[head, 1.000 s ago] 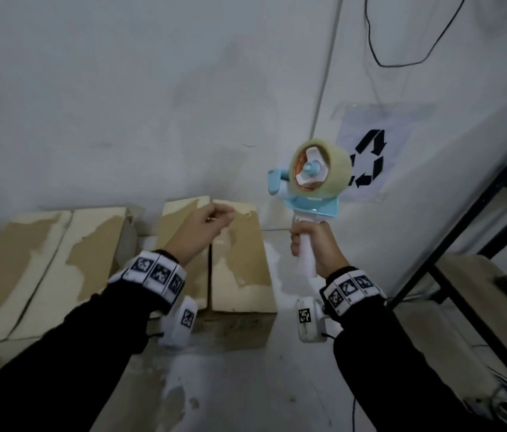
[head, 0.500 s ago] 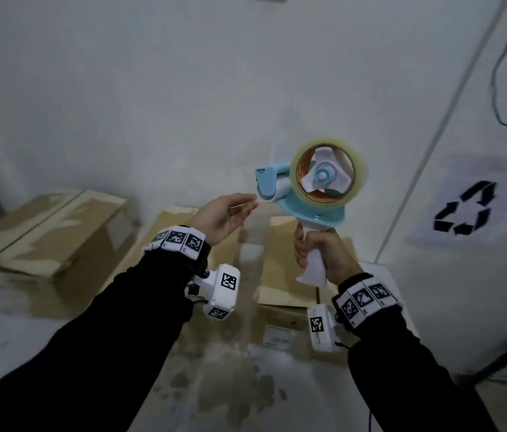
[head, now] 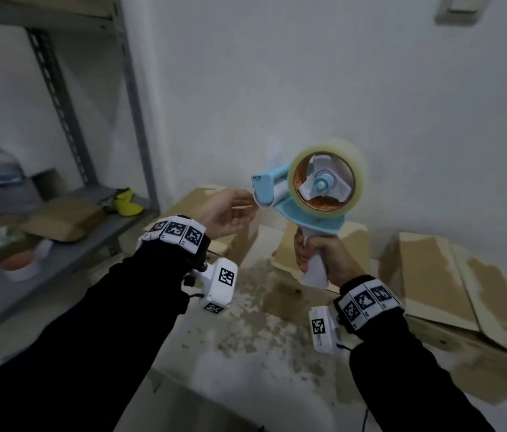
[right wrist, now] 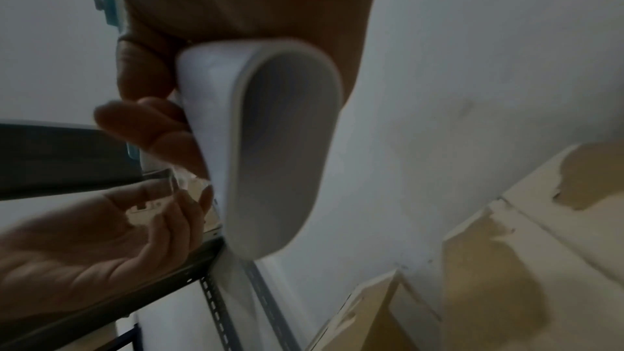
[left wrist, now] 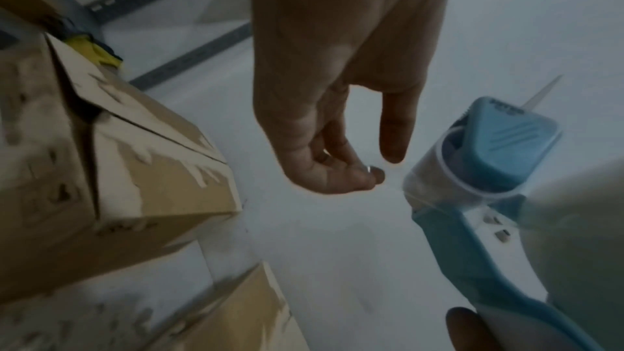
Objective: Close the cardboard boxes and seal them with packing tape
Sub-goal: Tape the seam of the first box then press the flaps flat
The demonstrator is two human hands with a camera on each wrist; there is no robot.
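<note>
The right hand (head: pixel 323 257) is wrapped around the white handle of the tape dispenser (head: pixel 305 194), holding it upright in the air with the roll of tape (head: pixel 327 182) on top. The left hand (head: pixel 227 213) reaches to the dispenser's front edge, fingers partly curled; whether they pinch the loose tape end I cannot tell, since the clear film barely shows.

The step in hand looks like freeing the tape end before any sealing. The next move calls for a firm pinch on that end, a short pull, then carrying it down to a box seam.

3 cardboard boxes (head: pixel 317 269) sit on the floor below against the far wall, flaps folded down, no fresh tape visible.

Compared with 0.5 s ago, the view has swung left: a metal shelf (head: pixel 133 120) now shows at left, the recycling sign is gone, and both hands hold much the same pose.
</note>
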